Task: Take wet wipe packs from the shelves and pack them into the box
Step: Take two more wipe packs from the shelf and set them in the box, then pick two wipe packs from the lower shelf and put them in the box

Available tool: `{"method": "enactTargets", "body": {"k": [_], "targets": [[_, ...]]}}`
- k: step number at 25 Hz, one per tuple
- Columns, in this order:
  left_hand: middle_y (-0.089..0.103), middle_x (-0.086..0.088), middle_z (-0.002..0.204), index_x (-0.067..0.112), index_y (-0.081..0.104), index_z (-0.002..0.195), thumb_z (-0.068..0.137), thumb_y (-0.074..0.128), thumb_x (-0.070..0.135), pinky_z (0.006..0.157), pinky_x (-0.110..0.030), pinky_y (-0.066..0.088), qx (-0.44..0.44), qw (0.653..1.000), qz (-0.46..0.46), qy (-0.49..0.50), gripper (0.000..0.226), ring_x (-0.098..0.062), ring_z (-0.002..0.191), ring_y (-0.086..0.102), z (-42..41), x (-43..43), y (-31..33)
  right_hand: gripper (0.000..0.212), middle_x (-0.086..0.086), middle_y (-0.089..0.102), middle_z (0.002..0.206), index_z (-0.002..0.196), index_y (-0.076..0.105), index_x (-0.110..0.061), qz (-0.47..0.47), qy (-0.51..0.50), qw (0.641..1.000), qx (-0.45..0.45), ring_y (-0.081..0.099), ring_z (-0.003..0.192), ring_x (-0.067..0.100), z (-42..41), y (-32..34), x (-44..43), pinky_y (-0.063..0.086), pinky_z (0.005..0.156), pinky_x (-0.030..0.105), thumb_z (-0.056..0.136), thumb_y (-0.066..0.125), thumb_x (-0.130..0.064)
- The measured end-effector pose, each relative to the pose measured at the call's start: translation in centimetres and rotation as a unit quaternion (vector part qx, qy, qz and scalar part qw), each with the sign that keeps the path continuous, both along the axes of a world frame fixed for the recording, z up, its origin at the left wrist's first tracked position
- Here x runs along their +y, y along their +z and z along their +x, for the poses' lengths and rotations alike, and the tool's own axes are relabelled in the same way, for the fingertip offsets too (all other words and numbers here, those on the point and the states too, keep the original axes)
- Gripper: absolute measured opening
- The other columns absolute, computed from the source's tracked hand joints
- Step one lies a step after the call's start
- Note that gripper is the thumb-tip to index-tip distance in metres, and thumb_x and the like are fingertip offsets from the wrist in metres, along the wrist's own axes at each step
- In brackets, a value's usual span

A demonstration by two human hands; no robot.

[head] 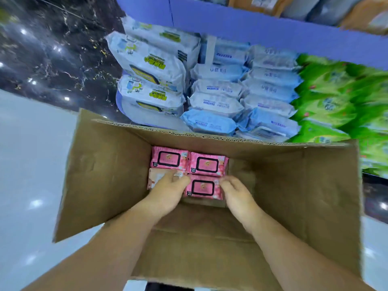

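Observation:
An open cardboard box (109, 177) stands on the floor below the shelf. Several pink wet wipe packs lie flat at its bottom left: two at the back (169, 159) (207, 165), a paler pack (156, 177) front left and a pink pack (202, 187) front right. My left hand (168, 190) rests on the paler pack, fingers touching the front right pack's left end. My right hand (236, 191) grips that pack's right end with curled fingers. Both forearms reach down into the box.
The shelf (252, 24) behind the box holds white packs with yellow-green print (151, 64), light blue packs (241, 97) and green packs (336, 101). Dark marble wall stands at the left, pale glossy floor around the box. The box's right half is bare cardboard.

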State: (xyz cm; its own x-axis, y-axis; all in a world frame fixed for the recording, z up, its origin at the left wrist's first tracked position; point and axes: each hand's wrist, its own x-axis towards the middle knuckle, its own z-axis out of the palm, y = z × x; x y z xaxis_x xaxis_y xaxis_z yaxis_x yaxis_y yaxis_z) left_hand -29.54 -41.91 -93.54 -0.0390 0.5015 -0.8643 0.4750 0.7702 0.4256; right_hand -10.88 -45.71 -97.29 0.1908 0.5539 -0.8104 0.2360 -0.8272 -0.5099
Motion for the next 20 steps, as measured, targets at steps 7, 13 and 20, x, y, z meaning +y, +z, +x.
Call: {"method": "enactTargets", "body": {"k": [7,13,20], "targets": [[0.054,0.008,0.138,0.026,0.044,0.149,0.101,0.052,0.049,0.095,-0.029,0.036,-0.042,0.993,0.108,-0.001,0.054,-0.011,0.112,0.052,1.6,3.0,23.7,0.041,-0.007,0.053,0.139,0.142,0.049,-0.024,0.059,-0.036,0.998,0.012,0.052,0.128,0.019,1.5,24.8,2.1,0.037,0.110,0.033,0.106,0.039,-0.041],[0.053,0.002,0.128,0.023,0.049,0.145,0.104,0.048,0.045,0.088,-0.028,0.041,-0.102,0.964,0.243,-0.031,0.047,-0.016,0.113,0.053,2.7,6.7,43.0,0.050,0.006,0.045,0.152,0.151,0.039,-0.014,0.188,-0.067,0.980,0.014,0.043,0.140,0.026,2.9,44.3,5.3,0.035,0.114,0.042,0.108,0.037,-0.040],[0.047,0.007,0.149,0.023,0.045,0.149,0.104,0.048,0.047,0.100,-0.031,0.037,-0.148,0.921,0.349,-0.087,0.051,-0.012,0.125,0.047,6.4,10.9,56.4,0.052,-0.007,0.038,0.153,0.153,0.036,-0.023,0.291,-0.103,0.951,0.001,0.037,0.144,0.018,6.2,58.1,6.3,0.034,0.109,0.033,0.106,0.039,-0.044]]}}
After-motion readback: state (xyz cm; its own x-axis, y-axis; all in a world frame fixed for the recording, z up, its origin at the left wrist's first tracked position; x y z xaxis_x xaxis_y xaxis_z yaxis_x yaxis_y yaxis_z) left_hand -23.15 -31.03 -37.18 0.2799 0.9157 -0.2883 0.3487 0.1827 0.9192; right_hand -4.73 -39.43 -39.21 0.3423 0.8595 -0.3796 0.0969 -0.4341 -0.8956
